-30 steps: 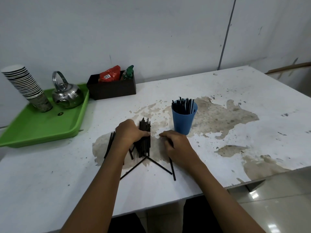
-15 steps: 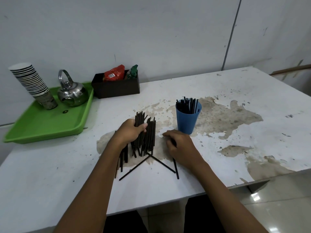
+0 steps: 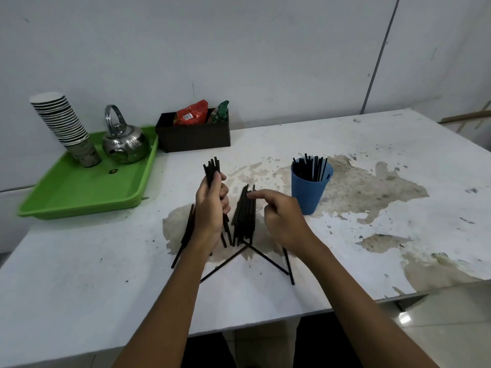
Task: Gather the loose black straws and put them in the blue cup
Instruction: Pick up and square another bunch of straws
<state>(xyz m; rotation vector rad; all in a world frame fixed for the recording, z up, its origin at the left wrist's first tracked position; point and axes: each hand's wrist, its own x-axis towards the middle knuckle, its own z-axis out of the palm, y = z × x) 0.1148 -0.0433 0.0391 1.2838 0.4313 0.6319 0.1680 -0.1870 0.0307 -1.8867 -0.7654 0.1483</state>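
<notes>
A plain drinks-service or pantry corner. At the far left edge of a worn white table, a green tray carries stacked paper cups and a steel kettle; a black box holds snack packets.

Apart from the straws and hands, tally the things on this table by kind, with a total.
Blue cup: 1
Green tray: 1
Kettle: 1
Stack of paper cups: 1
Black box: 1
Packets in the box: 2, red and green
Total: 7
</notes>
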